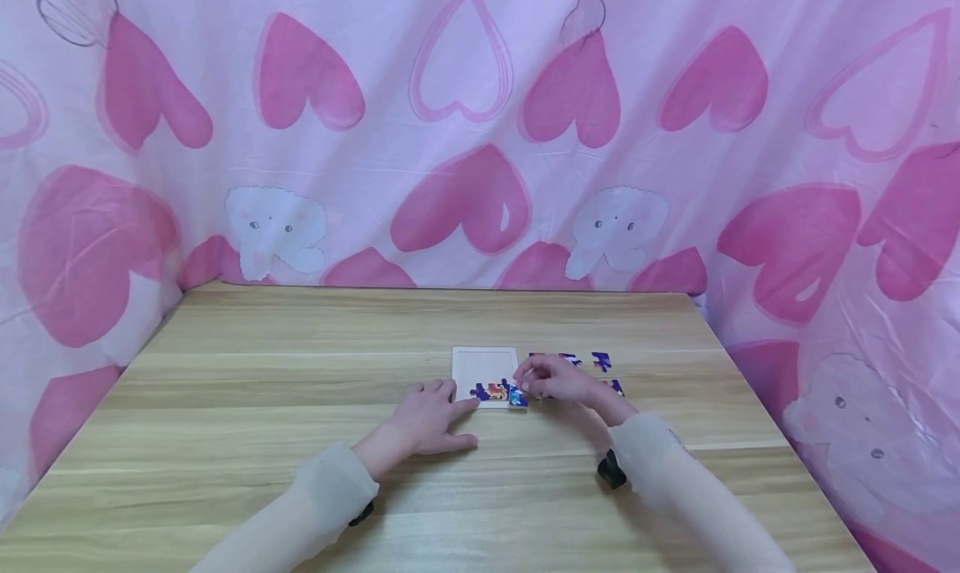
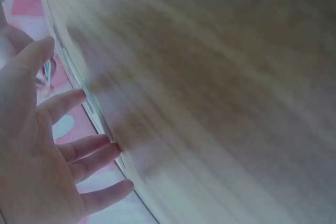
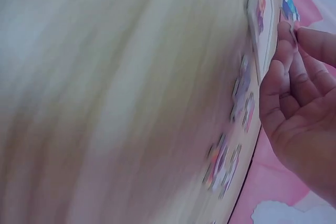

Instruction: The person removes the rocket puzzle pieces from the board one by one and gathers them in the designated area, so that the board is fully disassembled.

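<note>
A white puzzle tray (image 1: 483, 365) lies on the table, with a few joined jigsaw pieces (image 1: 495, 391) along its near edge. My right hand (image 1: 558, 380) is over the tray's right side. Between its thumb and fingertips it pinches a blue jigsaw piece (image 3: 289, 4), held above the table in the right wrist view. My left hand (image 1: 427, 415) rests at the tray's left side, fingers spread and fairly straight. In the left wrist view its fingertips (image 2: 113, 149) are right at the tray's edge, and the thumb points toward the other hand.
Several loose jigsaw pieces (image 1: 602, 361) lie on the wooden table (image 1: 300, 348) to the right of the tray, partly hidden by my right hand. A pink heart-print curtain (image 1: 465, 198) hangs behind the table and along both sides.
</note>
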`<state>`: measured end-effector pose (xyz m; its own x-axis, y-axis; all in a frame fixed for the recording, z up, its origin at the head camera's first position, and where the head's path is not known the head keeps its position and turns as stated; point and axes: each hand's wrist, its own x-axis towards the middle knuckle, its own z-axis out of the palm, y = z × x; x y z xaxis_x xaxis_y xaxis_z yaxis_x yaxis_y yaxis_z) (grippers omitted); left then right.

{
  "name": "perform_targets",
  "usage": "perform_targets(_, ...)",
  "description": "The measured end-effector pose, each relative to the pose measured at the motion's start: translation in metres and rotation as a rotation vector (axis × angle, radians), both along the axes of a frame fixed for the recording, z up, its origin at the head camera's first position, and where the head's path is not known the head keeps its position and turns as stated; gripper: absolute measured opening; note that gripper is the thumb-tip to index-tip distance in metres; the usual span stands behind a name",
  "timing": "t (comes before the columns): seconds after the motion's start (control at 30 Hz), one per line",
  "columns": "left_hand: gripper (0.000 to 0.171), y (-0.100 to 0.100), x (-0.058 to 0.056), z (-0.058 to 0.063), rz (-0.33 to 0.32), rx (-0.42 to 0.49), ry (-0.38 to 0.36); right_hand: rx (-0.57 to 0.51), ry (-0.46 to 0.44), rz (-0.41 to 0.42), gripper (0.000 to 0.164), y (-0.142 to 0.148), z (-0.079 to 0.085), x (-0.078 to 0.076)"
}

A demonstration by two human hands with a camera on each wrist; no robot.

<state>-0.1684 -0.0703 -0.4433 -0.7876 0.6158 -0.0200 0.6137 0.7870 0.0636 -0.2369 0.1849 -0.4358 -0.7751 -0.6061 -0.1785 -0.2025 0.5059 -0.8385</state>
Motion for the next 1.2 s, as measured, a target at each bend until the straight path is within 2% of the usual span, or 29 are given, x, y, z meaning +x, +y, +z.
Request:
perform_targets(0.2,0.066,0.0,0.0,-0.001,-0.001,-0.001,0.007,0.013,-0.005,0.061,0.02,0.021,-0.002,0.004)
perform_targets(0.4,0.065,0.0,0.001,0.0,0.0,0.007,0.011,0.042,-0.032,0.072,0.017,0.035,-0.002,0.008)
perform_targets(0.5,0.065,0.0,0.001,0.0,-0.001,0.004,0.013,0.073,-0.013,0.07,0.018,0.038,-0.001,0.01)
perform_targets(0.73,0.065,0.001,0.002,0.002,-0.005,-0.005,0.013,0.151,0.05,0.048,0.016,0.032,0.02,0.026)
perform_targets(0.83,0.065,0.001,0.002,0.003,-0.004,-0.004,0.012,0.174,0.077,0.054,0.015,0.034,0.016,0.024)
perform_targets(0.93,0.066,0.001,0.002,0.003,-0.005,0.001,0.012,0.201,0.108,0.053,0.015,0.039,0.003,0.016)
perform_targets(1.2,0.066,0.0,0.002,0.003,0.005,-0.002,-0.004,0.226,0.121,0.029,0.017,0.038,0.004,0.016)
